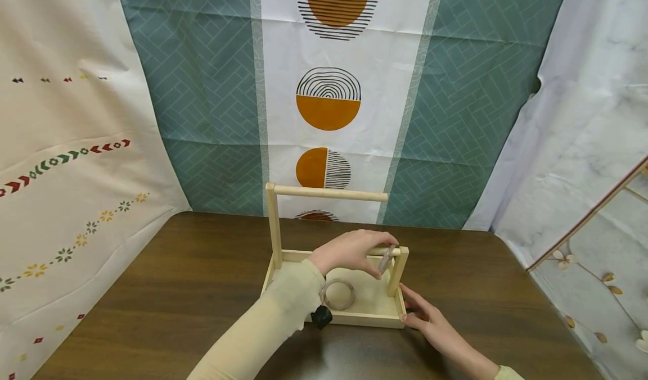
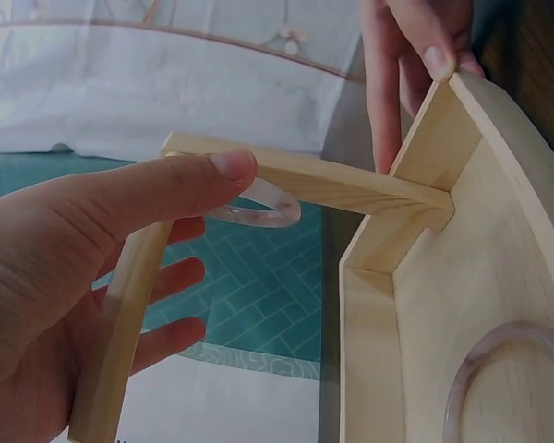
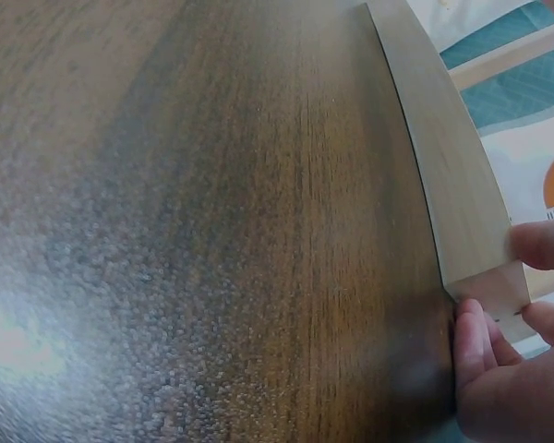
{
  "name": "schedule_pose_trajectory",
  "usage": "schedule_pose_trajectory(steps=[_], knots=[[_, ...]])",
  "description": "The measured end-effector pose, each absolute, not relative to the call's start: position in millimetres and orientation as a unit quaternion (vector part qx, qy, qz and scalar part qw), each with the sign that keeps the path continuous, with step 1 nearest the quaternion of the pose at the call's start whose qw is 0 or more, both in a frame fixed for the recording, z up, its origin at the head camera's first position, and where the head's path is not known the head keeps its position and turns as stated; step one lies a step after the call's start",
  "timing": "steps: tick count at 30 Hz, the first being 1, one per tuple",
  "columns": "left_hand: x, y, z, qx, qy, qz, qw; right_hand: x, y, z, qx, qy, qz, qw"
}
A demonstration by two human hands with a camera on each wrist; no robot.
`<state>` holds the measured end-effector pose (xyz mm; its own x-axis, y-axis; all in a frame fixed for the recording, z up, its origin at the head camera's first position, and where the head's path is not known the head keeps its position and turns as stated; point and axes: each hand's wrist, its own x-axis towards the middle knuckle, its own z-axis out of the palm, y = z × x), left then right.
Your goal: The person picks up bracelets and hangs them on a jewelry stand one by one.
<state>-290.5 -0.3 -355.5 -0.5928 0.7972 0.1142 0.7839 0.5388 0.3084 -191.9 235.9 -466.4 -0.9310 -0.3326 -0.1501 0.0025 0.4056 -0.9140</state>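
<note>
A pale wooden bangle stand has a shallow tray, an upper bar on the left post and a lower bar on the right post. My left hand is over the lower bar, pinching a translucent pale bangle near the right post. The thumb covers part of that bangle, so I cannot tell whether it encircles the bar. A second bangle lies in the tray. My right hand grips the tray's front right corner, thumb against the wood.
The stand rests on a dark brown wooden table. Behind it hangs a green and white patterned cloth. Pale printed cloths hang at the left and right. A small black device is strapped at my left wrist.
</note>
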Motion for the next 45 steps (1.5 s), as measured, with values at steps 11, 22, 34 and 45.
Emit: schedule_pose_trajectory(steps=[11,22,34,45], knots=[[-289.8,0.1,-354.7,0.441,0.882,0.163,0.022,-193.1,236.8,-468.3,-0.1,0.828,-0.529,0.157],[-289.1,1.4,-352.7,0.442,0.883,0.156,0.023,-192.9,237.2,-468.7,-0.1,0.827,-0.53,0.157],[-290.2,1.7,-354.5,0.448,0.881,0.154,0.012,-193.0,236.4,-467.2,-0.104,0.828,-0.529,0.153],[-290.2,0.9,-355.0,0.446,0.882,0.152,0.011,-193.1,236.8,-467.3,-0.105,0.83,-0.526,0.152]])
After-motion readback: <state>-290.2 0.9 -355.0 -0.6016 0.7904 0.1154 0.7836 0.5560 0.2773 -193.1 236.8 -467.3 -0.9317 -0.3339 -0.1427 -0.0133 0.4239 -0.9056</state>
